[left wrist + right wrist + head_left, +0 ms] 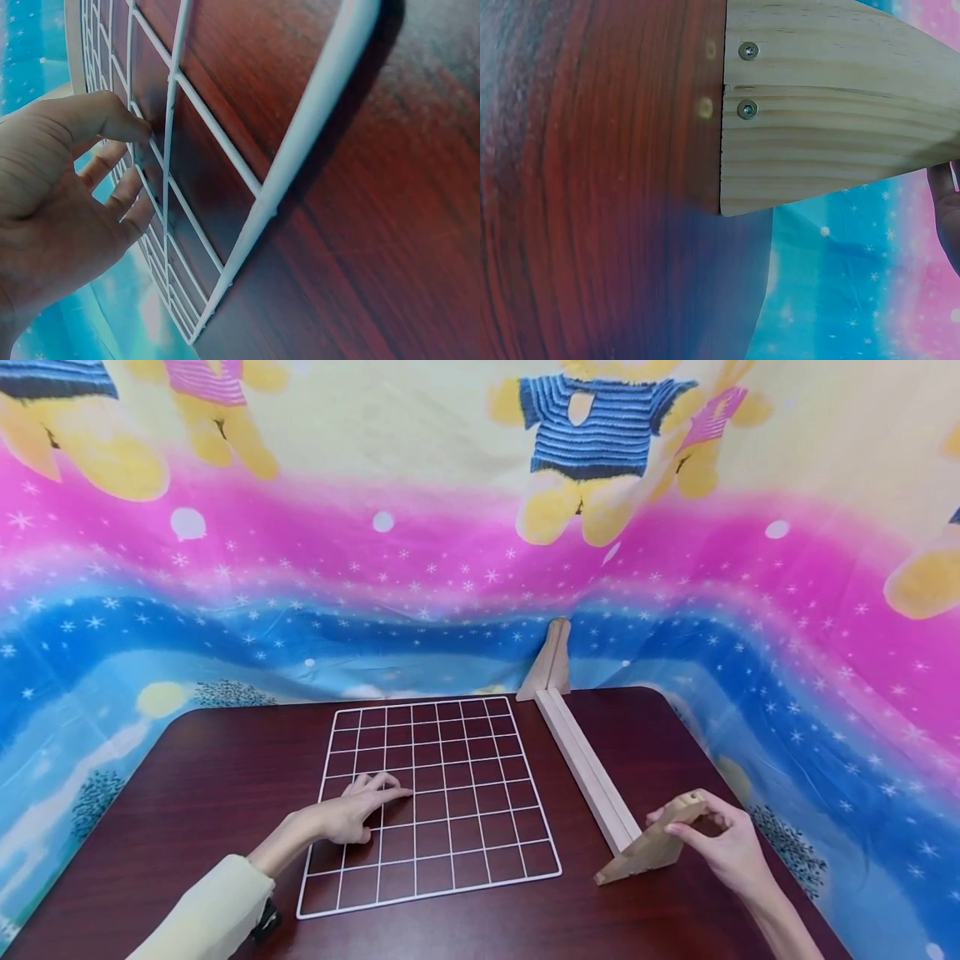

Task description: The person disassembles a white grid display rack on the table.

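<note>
A white wire grid panel [448,818] lies flat on the table. My left hand [347,817] is over its left half, fingers loosely bent, fingertips right at the wires; in the left wrist view the thumb and fingers of the left hand [82,161] reach the grid [262,196] without closing round a wire. Right of the panel stands a wooden stand: a long rail [588,768] between two tapered end pieces. My right hand [731,847] pinches the top of the near end piece [651,852]. Two bolt heads [748,51] show in its face [817,142].
The far end piece [551,664] stands at the table's back edge, against a printed cloth [420,577] that hangs behind and at both sides. The dark red table [225,777] has rounded back corners. A black band [266,920] shows under my left sleeve [210,902].
</note>
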`<state>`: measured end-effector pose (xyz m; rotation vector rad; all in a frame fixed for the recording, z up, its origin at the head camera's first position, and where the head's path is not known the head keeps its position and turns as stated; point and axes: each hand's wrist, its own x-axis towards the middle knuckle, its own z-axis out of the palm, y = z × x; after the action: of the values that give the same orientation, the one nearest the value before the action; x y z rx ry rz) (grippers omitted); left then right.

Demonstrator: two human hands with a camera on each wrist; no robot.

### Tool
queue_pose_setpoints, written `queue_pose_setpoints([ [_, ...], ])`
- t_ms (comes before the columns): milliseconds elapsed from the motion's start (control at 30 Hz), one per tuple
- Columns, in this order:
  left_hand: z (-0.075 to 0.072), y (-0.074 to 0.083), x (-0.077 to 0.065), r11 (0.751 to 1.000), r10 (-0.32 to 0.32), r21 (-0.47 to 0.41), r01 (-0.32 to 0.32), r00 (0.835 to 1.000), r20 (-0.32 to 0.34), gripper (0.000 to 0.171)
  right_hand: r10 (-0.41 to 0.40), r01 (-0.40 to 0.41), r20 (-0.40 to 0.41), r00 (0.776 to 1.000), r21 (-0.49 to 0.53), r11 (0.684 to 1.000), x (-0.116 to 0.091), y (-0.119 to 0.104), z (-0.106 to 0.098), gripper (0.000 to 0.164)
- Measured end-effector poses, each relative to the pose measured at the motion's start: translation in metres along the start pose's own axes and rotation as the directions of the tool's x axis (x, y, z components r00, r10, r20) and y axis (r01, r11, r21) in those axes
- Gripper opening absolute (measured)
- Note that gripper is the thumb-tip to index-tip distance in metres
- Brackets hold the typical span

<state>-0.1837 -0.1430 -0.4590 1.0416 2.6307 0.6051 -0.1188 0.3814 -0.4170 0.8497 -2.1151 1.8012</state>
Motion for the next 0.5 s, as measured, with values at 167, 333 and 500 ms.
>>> queue_pose_setpoints([
  [167, -0.0002, -0.0011, 0.0018, 1.0, 0.003, 0.014, -0.003, 1.0, -0.014, 0.084, 0.004, -0.004, -0.024, 1.0, -0.003, 1.0, -0.0006, -0.0016, 0.0044, 0.03],
  [333, 0.0014, -0.0026, 0.0044, 1.0, -0.006, 0.017, 0.006, 1.0, -0.012, 0.085, -0.001, 0.002, -0.022, 1.0, 0.04, 0.999, -0.0013, -0.0032, 0.0075, 0.029],
  [500, 0.0025, -0.0059, 0.0071, 0.999, -0.016, 0.03, 0.017, 1.0, -0.008, 0.086, 0.006, -0.005, -0.033, 0.999, 0.025, 1.0, -0.0019, -0.004, 0.0094, 0.03],
])
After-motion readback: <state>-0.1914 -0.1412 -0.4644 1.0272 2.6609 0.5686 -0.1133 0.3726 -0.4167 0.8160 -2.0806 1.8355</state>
